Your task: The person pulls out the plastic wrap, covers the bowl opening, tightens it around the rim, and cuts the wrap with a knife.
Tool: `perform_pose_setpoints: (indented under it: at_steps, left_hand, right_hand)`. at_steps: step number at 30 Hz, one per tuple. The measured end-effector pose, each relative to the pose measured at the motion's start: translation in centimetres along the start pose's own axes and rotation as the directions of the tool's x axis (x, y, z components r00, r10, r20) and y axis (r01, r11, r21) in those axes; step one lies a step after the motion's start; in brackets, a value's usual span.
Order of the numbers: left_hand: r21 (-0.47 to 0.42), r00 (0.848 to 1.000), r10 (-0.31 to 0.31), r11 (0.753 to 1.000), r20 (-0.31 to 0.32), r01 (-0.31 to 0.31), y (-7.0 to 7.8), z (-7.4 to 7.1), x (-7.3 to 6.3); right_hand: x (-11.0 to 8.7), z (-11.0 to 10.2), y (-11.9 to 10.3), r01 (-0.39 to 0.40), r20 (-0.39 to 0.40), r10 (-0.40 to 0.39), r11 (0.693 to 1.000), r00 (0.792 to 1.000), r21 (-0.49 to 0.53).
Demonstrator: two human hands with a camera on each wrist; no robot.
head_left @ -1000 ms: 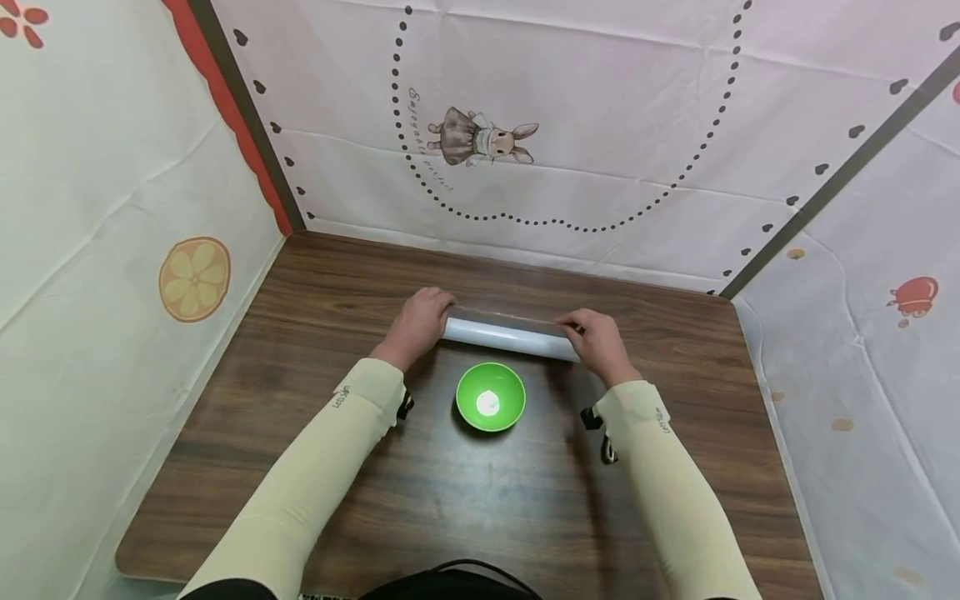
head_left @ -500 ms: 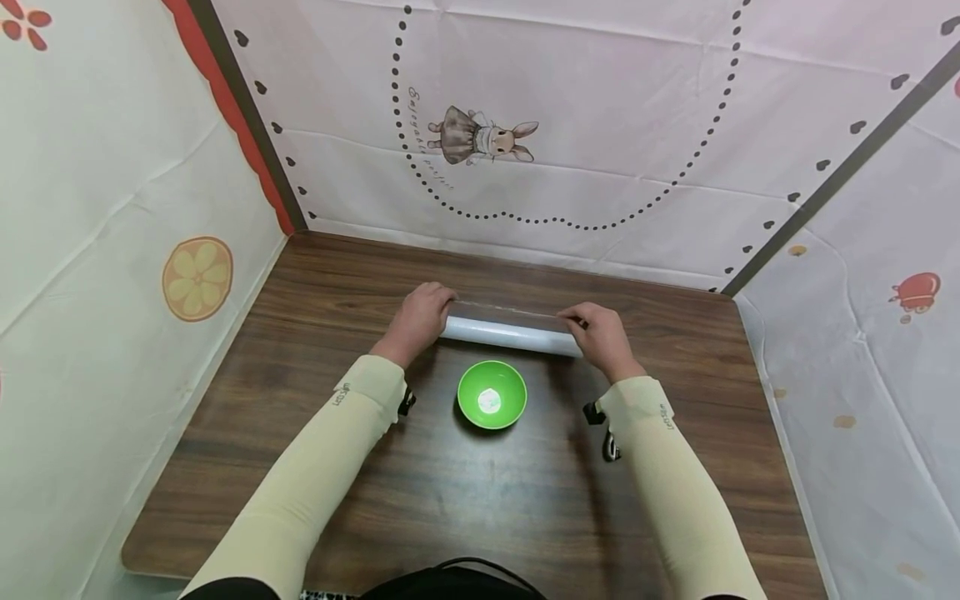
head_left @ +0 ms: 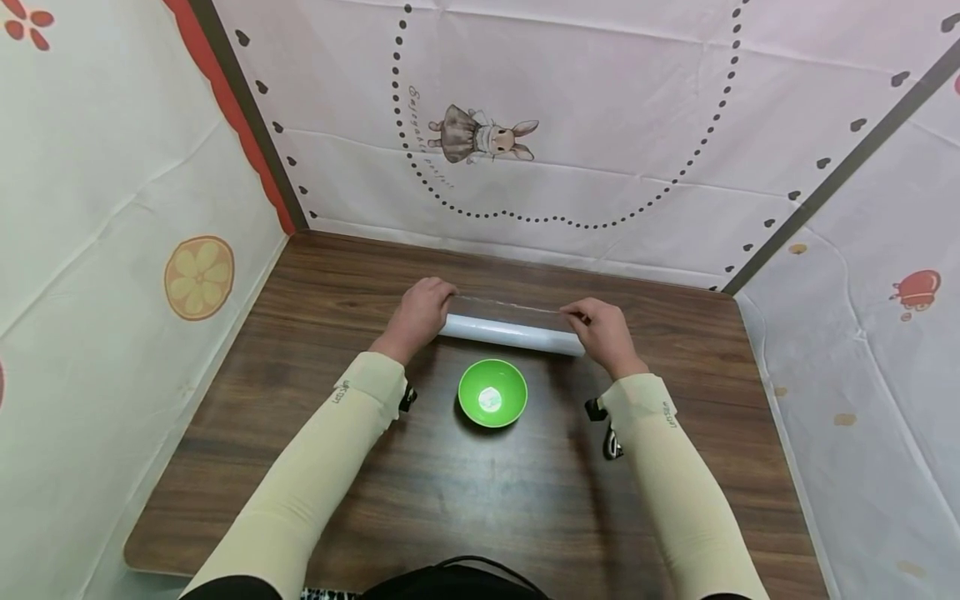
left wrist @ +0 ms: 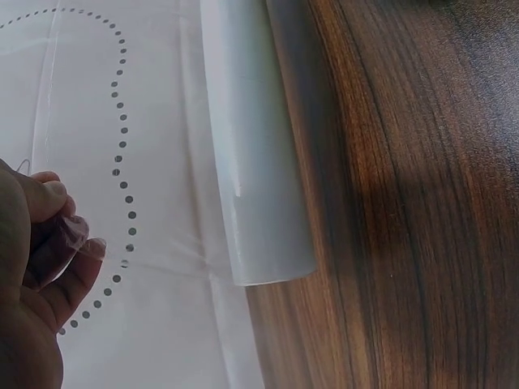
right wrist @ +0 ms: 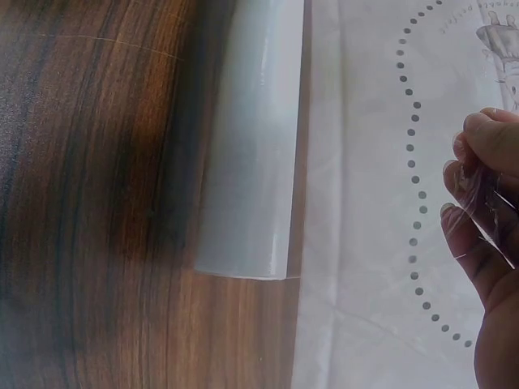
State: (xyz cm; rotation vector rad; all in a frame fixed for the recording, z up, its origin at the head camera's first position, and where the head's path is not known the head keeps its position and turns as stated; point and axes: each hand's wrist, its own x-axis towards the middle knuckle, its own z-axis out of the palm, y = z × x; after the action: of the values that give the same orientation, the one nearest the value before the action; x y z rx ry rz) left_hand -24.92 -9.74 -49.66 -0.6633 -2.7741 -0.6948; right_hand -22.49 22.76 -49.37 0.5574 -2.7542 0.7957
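A white roll of plastic wrap lies crosswise on the table, beyond a bright green bowl. Clear film stretches from it towards the back wall, its free edge spanning both hands. My left hand pinches one corner of that edge; in the left wrist view, crumpled film shows between the fingers. At the other corner my right hand pinches the film between thumb and fingers, with wrinkled film across the fingers in the right wrist view. Both hands are beyond the roll's ends.
The brown wooden table is bounded by a white printed cloth wall at the back and cloth walls at both sides. A dark strap hangs from the right wrist.
Both hands have moved slightly away towards the back wall, drawing the film's edge farther from the roll. The roll and the green bowl stay in about the same place.
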Motion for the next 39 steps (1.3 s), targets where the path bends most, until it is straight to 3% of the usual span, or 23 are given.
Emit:
perform_pose_setpoints:
  at_steps: [24, 39]
  left_hand:
    - [-0.008, 1.000, 0.016, 1.000, -0.023, -0.016, 0.7, -1.4, 0.2]
    - [0.005, 0.999, -0.010, 1.000, 0.034, 0.010, 0.9, -2.1, 0.6]
  right_hand:
    - [0.4, -0.7, -0.3, 0.032, -0.049, -0.032, 0.999, 0.998, -0.011]
    - [0.7, -1.4, -0.6, 0.040, -0.040, -0.040, 0.999, 0.998, -0.015]
